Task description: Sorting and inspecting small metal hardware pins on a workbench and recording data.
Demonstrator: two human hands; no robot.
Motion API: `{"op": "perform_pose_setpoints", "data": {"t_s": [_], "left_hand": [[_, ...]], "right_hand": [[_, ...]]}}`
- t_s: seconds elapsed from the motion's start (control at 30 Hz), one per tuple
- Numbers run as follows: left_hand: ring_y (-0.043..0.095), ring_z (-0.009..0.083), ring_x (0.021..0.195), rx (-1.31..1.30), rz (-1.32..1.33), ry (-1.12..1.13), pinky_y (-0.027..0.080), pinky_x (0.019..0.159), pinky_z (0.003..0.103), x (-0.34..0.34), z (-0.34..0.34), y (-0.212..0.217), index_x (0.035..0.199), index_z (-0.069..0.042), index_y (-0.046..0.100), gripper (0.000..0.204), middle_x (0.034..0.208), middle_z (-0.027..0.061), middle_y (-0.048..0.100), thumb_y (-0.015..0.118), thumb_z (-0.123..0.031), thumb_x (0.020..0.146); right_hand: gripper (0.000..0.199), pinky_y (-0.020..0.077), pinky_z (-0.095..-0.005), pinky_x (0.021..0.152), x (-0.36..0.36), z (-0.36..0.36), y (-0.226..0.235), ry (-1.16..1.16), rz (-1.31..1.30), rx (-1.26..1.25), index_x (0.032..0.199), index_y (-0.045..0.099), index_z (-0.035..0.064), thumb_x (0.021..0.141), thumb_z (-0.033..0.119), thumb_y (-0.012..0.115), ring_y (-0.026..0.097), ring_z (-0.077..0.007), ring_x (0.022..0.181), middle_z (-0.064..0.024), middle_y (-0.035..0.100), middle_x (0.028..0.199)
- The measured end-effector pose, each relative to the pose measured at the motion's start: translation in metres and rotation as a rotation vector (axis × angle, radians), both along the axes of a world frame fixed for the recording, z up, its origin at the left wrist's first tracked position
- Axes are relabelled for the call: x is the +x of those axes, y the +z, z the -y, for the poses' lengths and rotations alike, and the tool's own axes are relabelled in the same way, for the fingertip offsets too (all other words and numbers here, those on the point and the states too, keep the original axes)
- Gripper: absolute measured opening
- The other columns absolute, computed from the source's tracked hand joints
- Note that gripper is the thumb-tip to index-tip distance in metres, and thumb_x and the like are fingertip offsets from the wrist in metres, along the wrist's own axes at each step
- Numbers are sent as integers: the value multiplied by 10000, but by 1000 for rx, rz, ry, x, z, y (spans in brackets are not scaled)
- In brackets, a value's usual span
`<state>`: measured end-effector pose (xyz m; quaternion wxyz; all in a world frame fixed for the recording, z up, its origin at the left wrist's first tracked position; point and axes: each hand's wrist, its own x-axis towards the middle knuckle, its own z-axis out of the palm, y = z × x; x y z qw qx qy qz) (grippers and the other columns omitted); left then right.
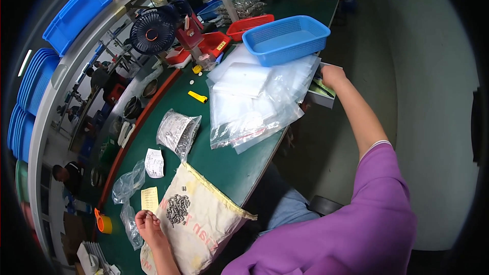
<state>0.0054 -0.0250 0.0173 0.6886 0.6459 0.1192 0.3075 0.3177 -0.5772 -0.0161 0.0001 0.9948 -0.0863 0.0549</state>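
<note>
My left hand (147, 225) is at the near left, its thumb and fingertips pinched together over a cream cloth sack (206, 209). Whatever sits in the pinch is too small to make out. Beside it, on the cloth, lies a pile of small metal cylinders (178, 210), with one or two strays above. Off to the right, my right arm stretches out to the table's edge. There my right hand (333, 77) is inside a pulled-out drawer (322, 99) with something green in it; the fingers are hidden.
Clear plastic bags (254, 102) are heaped under a blue basket (285, 38). A filled bag (177, 131), a white slip (154, 163), a yellow note (150, 199) and a yellow cutter (197, 97) lie on the green table. Farther off stand a fan (152, 31) and red trays (214, 43).
</note>
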Motion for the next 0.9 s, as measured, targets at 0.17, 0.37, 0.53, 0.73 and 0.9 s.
{"op": "perform_pose_setpoints", "data": {"t_s": [0.17, 0.37, 0.53, 0.73, 0.9], "left_hand": [[448, 58, 653, 30, -60, -3, 394, 564, 145, -24, -8, 11, 957, -65, 474, 126, 835, 15, 480, 471, -21, 840], [448, 64, 636, -21, 18, 19, 398, 534, 164, -28, -13, 14, 973, -41, 456, 139, 816, 34, 464, 447, -8, 838], [449, 58, 657, -17, -30, -14, 405, 551, 140, -35, -13, 15, 985, -53, 462, 157, 835, 28, 476, 493, -30, 833], [445, 56, 651, -68, -14, 28, 404, 535, 138, -46, -1, 16, 993, -55, 460, 158, 833, 21, 471, 486, -36, 839], [432, 62, 635, -248, 20, 4, 388, 516, 159, -76, 10, 16, 1026, -39, 451, 184, 859, 32, 453, 449, -16, 844]], "right_hand": [[191, 484, -366, 697, -8, 1, 13, 124, 86, 199, 832, 640, 136, 646, 176, 648, 592, -245, 848, -74, 627, 874], [123, 481, -355, 678, -18, -8, 4, 251, -27, 111, 774, 626, 115, 653, 135, 617, 588, -247, 854, -63, 624, 822], [138, 490, -364, 706, -8, 4, 5, 126, 48, 177, 795, 633, 82, 697, 56, 539, 588, -276, 866, -113, 616, 854], [165, 474, -394, 708, 2, -4, -7, 225, 95, 126, 808, 628, 72, 683, 90, 521, 581, -303, 796, -145, 611, 821], [199, 454, -440, 745, 33, -2, -31, 160, 256, 309, 834, 625, 31, 694, 112, 510, 575, -356, 836, -203, 602, 873]]}}
